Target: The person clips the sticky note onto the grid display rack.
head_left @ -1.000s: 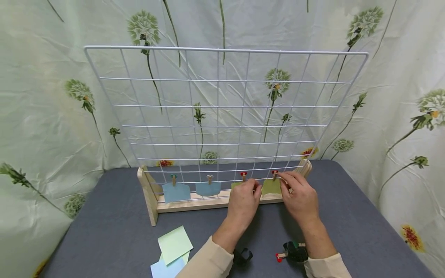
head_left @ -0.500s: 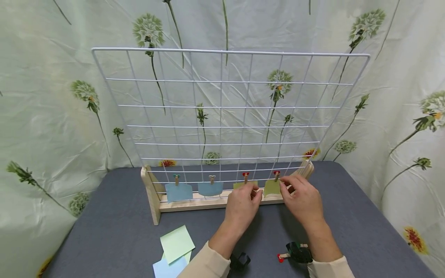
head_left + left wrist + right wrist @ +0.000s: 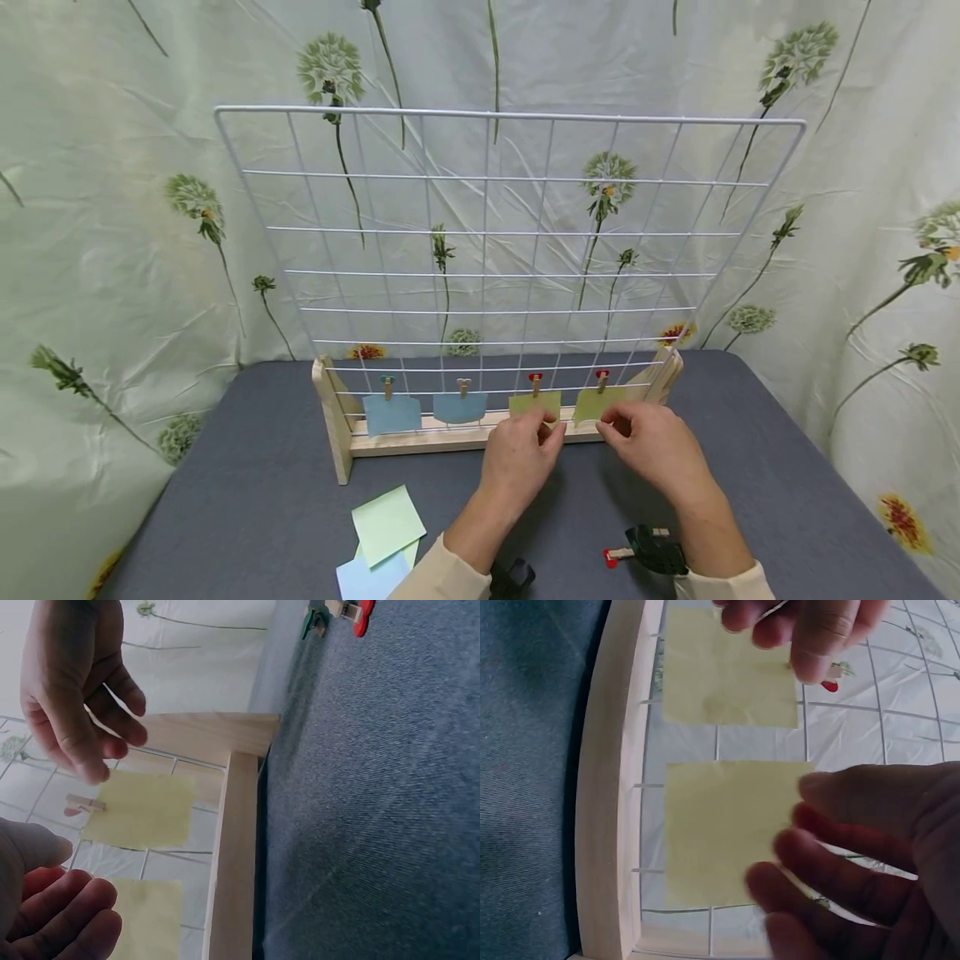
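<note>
Left of the left grip [image 3: 520, 454], hanging from the wire grid [image 3: 484, 310]: two blue notes [image 3: 392, 414], apparently thin paper, probably light and limp, best taken by a lower corner. Just beyond the left grip: the first yellow note [image 3: 534, 402], under a red-topped clip [image 3: 536, 382]; likely near weightless, easily creased, better pinched flat at the edge than pulled. At the left grip itself: fingers loosely bent, a narrow gap to the thumb, apparently nothing held. Beyond the right grip [image 3: 658, 448] and slightly left: the second yellow note [image 3: 596, 403], its clip [image 3: 602, 379] probably stiff and springy, best squeezed at the tails. At the right grip: fingers relaxed and parted, nothing held; thumb by the note's edge, contact impossible to tell.

Nearer than the left grip and to its left: loose papers [image 3: 388, 521] on the dark bench [image 3: 255, 500], seemingly matt. Past both grips: wooden stand [image 3: 420, 443], then floral cloth [image 3: 225, 292]. Below the right grip: a loose red peg [image 3: 618, 554].
</note>
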Motion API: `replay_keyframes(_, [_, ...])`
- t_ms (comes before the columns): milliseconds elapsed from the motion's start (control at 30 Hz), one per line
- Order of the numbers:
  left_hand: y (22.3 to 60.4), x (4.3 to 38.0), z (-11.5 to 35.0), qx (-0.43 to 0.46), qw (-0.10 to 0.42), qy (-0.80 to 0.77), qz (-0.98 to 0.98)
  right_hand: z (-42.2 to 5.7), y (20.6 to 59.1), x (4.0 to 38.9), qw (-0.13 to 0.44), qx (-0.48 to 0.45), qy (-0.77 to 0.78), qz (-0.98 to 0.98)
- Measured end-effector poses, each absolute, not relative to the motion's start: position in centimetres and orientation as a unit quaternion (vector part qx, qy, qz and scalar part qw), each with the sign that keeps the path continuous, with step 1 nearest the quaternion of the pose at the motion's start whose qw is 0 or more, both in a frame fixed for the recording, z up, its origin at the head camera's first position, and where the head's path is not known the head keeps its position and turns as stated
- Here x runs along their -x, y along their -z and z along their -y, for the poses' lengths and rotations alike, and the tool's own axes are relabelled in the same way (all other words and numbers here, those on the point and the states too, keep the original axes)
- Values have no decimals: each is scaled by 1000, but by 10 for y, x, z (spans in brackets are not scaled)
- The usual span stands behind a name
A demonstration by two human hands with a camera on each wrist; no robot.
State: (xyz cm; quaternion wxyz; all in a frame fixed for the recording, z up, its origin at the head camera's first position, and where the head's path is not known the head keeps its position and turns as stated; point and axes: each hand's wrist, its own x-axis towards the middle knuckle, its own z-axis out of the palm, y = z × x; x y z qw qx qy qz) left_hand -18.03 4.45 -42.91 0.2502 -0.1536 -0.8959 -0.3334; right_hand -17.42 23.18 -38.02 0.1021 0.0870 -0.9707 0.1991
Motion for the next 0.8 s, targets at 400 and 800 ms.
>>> replay_keyframes(400, [433, 168, -33, 148, 241, 320, 904, -228, 378, 171, -14, -90, -195, 977])
replay_keyframes(800, [439, 162, -15, 146, 232, 314, 909, -223, 386, 163, -121, -110, -180, 970])
